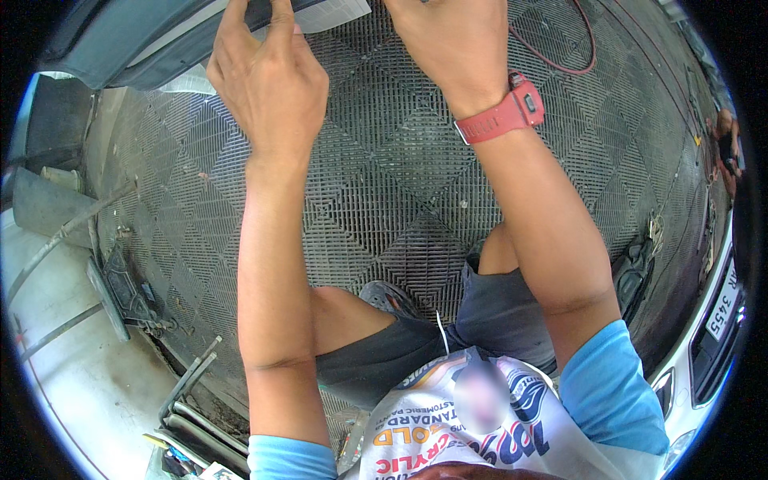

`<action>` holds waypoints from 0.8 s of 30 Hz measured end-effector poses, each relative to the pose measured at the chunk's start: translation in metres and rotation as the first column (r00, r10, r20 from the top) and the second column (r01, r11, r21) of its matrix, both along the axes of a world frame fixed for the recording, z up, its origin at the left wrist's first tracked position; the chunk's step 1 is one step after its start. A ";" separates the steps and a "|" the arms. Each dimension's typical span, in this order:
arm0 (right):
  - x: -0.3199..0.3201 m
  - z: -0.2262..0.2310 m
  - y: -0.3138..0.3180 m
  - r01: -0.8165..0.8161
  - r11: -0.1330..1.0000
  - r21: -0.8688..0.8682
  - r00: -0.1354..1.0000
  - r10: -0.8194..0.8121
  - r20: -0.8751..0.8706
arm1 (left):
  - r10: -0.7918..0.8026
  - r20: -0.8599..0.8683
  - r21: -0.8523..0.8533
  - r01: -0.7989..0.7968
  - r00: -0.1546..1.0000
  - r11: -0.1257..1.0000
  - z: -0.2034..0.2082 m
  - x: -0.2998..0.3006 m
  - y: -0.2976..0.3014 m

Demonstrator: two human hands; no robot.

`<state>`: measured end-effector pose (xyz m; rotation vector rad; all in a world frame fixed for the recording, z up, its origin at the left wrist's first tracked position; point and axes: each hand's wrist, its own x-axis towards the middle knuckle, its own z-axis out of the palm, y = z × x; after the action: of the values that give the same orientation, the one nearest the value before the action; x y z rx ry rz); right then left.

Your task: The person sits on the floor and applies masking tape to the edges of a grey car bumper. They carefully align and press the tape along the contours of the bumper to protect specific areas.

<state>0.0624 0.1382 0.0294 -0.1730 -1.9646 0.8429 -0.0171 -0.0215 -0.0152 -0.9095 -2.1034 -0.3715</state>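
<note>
At the top edge my left hand (276,84) is raised in front of a dark, glossy panel (104,48). Its fingers are bent and partly cut off by the edge of the view; they look closed, but what lies in them I cannot make out. A white printed sheet (332,14) shows just beyond the thumb, along the panel's lower side. To the right, my right hand (456,52) is held at the same height, a red watch (504,116) on its wrist. The right fingers pass out of view above, so their grip is hidden. Clear plastic (196,82) hangs under the panel.
Dark grated matting (376,176) covers the floor beneath my arms. A red hose (588,60) curves across the upper right. Metal frames (188,384) and a white surface (64,344) lie left. A white car (704,360) stands right; another person (726,144) is beyond it.
</note>
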 end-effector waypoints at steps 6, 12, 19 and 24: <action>-0.018 -0.007 0.009 0.103 0.995 -0.012 0.994 -0.103 0.024 | -0.001 -0.019 -0.024 0.000 1.000 1.000 0.001 -0.002 -0.002; -0.030 -0.010 0.008 0.150 0.989 0.002 0.988 -0.149 -0.036 | 0.017 0.030 -0.014 -0.017 0.999 1.000 0.004 0.000 -0.001; -0.032 -0.011 0.007 0.185 0.983 0.008 0.982 -0.185 -0.024 | 0.080 0.110 -0.034 -0.077 0.991 0.996 0.015 0.010 0.003; -0.032 -0.010 0.007 0.208 0.978 0.021 0.978 -0.207 -0.017 | 0.067 0.111 -0.009 -0.066 0.992 0.998 0.013 0.011 0.007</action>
<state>0.0301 0.1447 0.0195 -0.3516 -1.9033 0.6836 -0.0062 -0.0149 -0.0025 -0.8362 -2.2311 -0.3900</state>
